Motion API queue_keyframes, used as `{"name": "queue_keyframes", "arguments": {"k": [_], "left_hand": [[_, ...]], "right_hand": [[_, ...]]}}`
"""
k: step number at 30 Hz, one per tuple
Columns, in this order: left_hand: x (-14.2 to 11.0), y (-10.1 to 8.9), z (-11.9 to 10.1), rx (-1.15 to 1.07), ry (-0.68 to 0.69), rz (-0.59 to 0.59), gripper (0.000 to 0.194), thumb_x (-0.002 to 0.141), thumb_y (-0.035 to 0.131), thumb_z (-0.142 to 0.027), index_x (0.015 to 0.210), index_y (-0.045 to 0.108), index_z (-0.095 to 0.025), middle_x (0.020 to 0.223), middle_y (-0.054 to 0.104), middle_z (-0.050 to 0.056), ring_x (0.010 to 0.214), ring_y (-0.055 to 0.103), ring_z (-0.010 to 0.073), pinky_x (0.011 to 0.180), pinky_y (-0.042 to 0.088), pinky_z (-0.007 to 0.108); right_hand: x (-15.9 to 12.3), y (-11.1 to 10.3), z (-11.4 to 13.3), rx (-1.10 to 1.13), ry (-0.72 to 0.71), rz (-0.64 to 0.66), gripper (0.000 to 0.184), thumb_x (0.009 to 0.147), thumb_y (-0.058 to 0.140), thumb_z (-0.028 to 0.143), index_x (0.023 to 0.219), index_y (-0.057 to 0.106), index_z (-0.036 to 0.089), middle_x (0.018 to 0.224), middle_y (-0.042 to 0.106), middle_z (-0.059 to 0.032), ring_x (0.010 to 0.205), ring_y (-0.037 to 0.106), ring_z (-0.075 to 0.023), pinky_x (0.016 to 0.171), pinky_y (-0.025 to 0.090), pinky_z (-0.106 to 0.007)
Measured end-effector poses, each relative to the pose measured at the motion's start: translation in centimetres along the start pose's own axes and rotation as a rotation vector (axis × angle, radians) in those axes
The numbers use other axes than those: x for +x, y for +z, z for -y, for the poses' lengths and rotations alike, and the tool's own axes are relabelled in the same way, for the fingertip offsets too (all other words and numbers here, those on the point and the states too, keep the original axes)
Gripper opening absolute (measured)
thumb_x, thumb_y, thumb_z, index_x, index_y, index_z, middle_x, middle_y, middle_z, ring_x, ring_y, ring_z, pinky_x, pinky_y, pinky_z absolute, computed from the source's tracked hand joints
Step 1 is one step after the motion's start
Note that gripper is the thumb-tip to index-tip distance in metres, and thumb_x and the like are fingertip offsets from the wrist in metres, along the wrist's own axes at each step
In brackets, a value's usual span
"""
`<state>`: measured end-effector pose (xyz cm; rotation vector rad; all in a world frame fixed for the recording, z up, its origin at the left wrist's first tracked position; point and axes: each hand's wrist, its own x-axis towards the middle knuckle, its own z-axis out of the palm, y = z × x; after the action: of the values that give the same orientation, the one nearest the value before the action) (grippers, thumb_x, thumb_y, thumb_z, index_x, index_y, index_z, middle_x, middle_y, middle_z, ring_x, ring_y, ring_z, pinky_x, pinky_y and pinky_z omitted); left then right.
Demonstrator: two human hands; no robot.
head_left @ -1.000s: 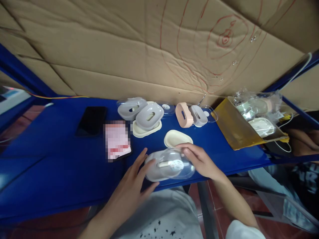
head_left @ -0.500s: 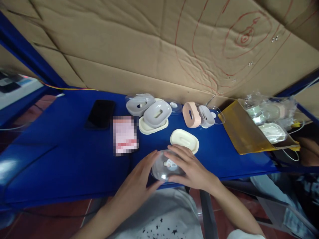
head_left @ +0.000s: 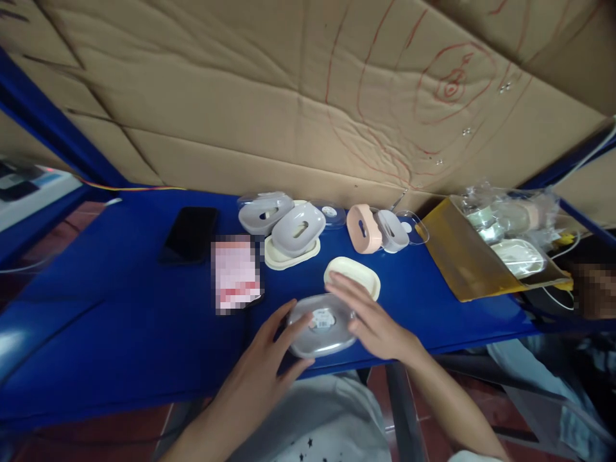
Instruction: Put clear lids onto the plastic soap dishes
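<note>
A person's bare hands worked over a grey dish (head_left: 332, 343) under a clear cover (head_left: 298, 343), at the near edge of a blue tabletop (head_left: 144, 346). A second earlier, the cover had jutted past the dish's right end; at this moment the two outlines nearly matched, with a printed label (head_left: 323, 319) facing up near the middle. The closer fit suggested that the pieces had been brought together, though whether the rim was seated could not be seen.

The left hand (head_left: 265, 356) grasped the pair's 9 o'clock end, its thumb at the near corner and a fingertip beside the label. The right hand (head_left: 378, 324) lay at 3 o'clock, fingers extended over the far edge; blur left it impossible to tell if it gripped or merely touched.

Measured from the covered dish, a cream tray (head_left: 344, 266) lay just beyond at 1 o'clock, with a peach holder (head_left: 370, 242) farther out on that bearing. More grey dishes (head_left: 298, 230) clustered between 11 and 12 o'clock. A black phone (head_left: 190, 234) and a blurred-out pink item (head_left: 235, 273) lay toward 10 o'clock, and an open cardboard box (head_left: 445, 253) stood at 2 o'clock.
</note>
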<state>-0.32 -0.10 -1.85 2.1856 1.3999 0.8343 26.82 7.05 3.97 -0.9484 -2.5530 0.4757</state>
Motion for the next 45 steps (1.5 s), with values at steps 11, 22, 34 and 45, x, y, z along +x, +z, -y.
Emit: {"name": "queue_keyframes", "arguments": {"k": [11, 22, 34, 45], "left_hand": [[1.9, -0.6, -0.6, 0.155, 0.042, -0.014, 0.053, 0.107, 0.061, -0.05, 0.157, 0.05, -0.034, 0.168, 0.05, 0.013, 0.136, 0.069, 0.0349, 0.091, 0.07, 0.045], [14.3, -1.7, 0.4, 0.447, 0.168, -0.072, 0.055, 0.11, 0.053, -0.033, 0.163, 0.044, -0.018, 0.167, 0.048, 0.023, 0.157, 0.046, 0.0391, 0.126, 0.04, 0.059], [14.9, -6.2, 3.3, 0.483, 0.23, -0.085, 0.036, 0.108, 0.048, -0.02, 0.137, 0.067, -0.019, 0.124, 0.077, 0.013, 0.116, 0.072, 0.0344, 0.104, 0.053, 0.051], [4.6, -4.6, 0.9, 0.421, 0.546, -0.041, 0.064, 0.095, 0.04, 0.008, 0.146, 0.062, -0.024, 0.125, 0.075, 0.008, 0.12, 0.069, 0.0232, 0.122, 0.041, 0.051]], "right_hand": [[-11.0, -1.9, -6.5, -0.429, 0.404, -0.27, 0.049, 0.114, 0.051, 0.037, 0.163, 0.05, 0.034, 0.164, 0.058, -0.0121, 0.155, 0.052, -0.0353, 0.126, 0.037, -0.07], [-2.0, -0.1, -2.5, -0.37, 0.1, -0.094, 0.052, 0.113, 0.054, 0.033, 0.165, 0.047, 0.031, 0.175, 0.042, -0.0102, 0.164, 0.037, -0.032, 0.131, 0.035, -0.065], [-0.5, -2.1, -3.6, -0.364, 0.16, -0.237, 0.061, 0.115, 0.049, 0.038, 0.172, 0.033, 0.028, 0.175, 0.043, -0.0134, 0.165, 0.036, -0.0325, 0.133, 0.032, -0.063], [8.4, -6.2, -10.7, -0.147, 0.502, -0.608, 0.033, 0.1, 0.058, 0.031, 0.128, 0.069, 0.016, 0.128, 0.076, -0.0174, 0.111, 0.075, -0.0326, 0.099, 0.059, -0.049]]}}
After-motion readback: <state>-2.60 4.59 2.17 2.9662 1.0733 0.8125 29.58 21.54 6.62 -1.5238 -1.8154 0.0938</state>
